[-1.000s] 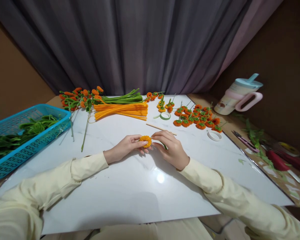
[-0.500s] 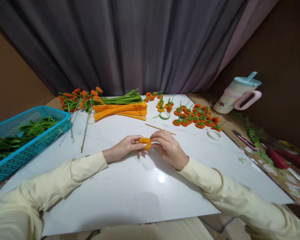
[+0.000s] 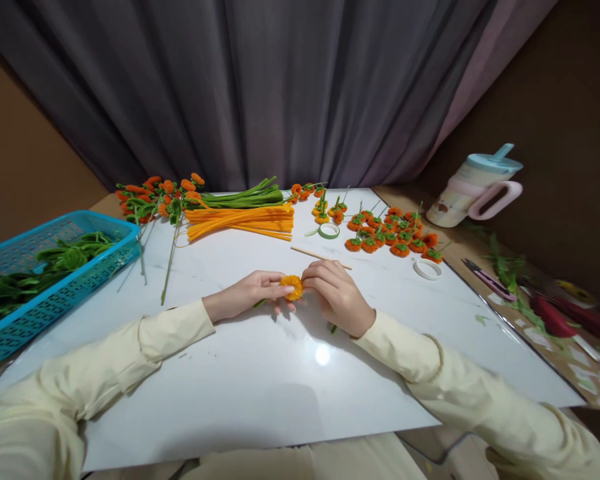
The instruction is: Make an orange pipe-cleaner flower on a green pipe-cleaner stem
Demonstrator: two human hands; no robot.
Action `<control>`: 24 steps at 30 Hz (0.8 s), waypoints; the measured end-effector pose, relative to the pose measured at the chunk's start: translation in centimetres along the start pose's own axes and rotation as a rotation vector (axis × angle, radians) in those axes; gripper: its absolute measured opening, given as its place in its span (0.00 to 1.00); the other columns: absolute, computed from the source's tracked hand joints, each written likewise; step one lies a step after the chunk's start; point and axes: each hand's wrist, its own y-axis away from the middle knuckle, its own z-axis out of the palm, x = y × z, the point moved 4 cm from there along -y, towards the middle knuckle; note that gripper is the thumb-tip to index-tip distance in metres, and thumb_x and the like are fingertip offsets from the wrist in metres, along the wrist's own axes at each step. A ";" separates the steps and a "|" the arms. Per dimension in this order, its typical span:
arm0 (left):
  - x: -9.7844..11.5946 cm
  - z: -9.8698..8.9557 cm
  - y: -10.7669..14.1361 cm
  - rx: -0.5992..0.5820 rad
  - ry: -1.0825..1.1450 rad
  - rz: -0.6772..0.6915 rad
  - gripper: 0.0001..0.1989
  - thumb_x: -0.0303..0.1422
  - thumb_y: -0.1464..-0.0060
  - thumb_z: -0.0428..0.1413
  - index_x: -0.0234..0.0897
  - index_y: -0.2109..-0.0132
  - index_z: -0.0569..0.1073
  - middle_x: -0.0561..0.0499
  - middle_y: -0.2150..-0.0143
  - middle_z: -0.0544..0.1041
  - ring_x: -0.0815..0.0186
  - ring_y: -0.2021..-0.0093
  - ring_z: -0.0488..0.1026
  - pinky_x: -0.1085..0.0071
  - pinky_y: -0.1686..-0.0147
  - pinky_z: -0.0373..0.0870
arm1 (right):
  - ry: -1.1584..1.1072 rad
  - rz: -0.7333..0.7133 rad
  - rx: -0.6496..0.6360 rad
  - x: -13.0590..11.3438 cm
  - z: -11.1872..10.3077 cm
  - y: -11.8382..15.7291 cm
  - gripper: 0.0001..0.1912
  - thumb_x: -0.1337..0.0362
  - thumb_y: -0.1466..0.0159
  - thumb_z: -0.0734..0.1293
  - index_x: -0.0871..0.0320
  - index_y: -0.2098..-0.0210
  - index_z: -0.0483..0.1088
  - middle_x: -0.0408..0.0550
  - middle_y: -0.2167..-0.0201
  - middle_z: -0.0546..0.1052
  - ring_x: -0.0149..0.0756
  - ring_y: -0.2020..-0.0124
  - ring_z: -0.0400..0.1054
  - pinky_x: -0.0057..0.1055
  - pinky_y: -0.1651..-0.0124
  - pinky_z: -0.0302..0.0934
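Since the earlier frames your hands have barely shifted; a short green stem end now shows below your right wrist, and another green bit by your left fingers. Left to right: blue basket [image 3: 55, 280] of green leaves at the table's left edge; finished orange flower stems [image 3: 155, 197] at the far left of the white board [image 3: 260, 387]; green and orange pipe cleaner bundles [image 3: 243, 213] just beside them. Your left hand [image 3: 245, 297] pinches the orange coiled flower head [image 3: 293, 287], fingers closed on its left side. Your right hand [image 3: 337, 293] grips its right side, fingers curled shut. The head sits between both hands, mid-board, just above the surface. Beyond: wooden stick [image 3: 320, 257], tape rolls [image 3: 329, 231], small orange flower heads [image 3: 390, 237], tumbler [image 3: 473, 187] far right.
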 end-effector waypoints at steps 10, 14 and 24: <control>-0.8 -0.8 -0.3 -0.017 0.158 -0.034 0.15 0.38 0.45 0.56 0.27 0.60 0.72 0.36 0.61 0.78 0.65 0.66 0.75 0.74 0.72 0.67 | -0.162 0.184 0.061 1.8 -0.1 0.5 0.09 0.73 0.37 0.58 0.57 0.70 0.65 0.50 0.70 0.72 0.36 0.66 0.64 0.37 0.62 0.61; -0.9 -0.8 -0.3 0.025 0.164 -0.032 0.13 0.37 0.46 0.58 0.28 0.64 0.71 0.39 0.65 0.79 0.68 0.71 0.74 0.76 0.73 0.66 | -0.194 0.192 0.037 1.7 0.3 0.6 0.09 0.74 0.37 0.58 0.57 0.70 0.65 0.50 0.70 0.72 0.36 0.66 0.64 0.37 0.62 0.62; -0.7 -0.8 -0.3 0.051 0.136 -0.041 0.15 0.39 0.49 0.59 0.27 0.65 0.71 0.41 0.68 0.78 0.72 0.76 0.71 0.76 0.75 0.66 | -0.284 0.331 -0.144 2.5 -1.0 -0.1 0.11 0.68 0.38 0.62 0.57 0.55 0.64 0.55 0.51 0.71 0.40 0.50 0.65 0.39 0.51 0.63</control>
